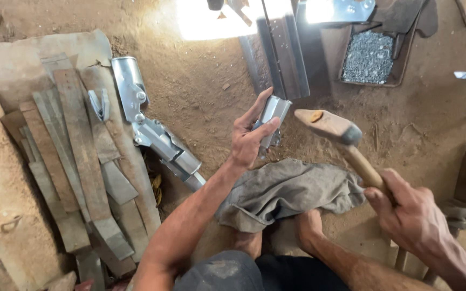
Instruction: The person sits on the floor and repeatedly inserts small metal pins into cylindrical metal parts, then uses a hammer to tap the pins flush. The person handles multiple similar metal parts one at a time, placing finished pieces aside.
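Our left hand (pixel 248 139) clamped on small bent shiny sheet-metal piece (pixel 272 119), upright above grey crumpled cloth (pixel 289 191). Our right hand (pixel 410 213) gripping wooden-handled mallet (pixel 334 131), head just beside metal pc.

Open brown cardboard box (pixel 349 51) of small grey metal pieces (pixel 369 56), top right, on dirt floor

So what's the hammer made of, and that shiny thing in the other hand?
The mallet in the right hand looks like wood: pale, matte, worn head and handle. The folded piece in the left hand looks like sheet metal, perhaps galvanised steel: grey, smooth, catching the light.
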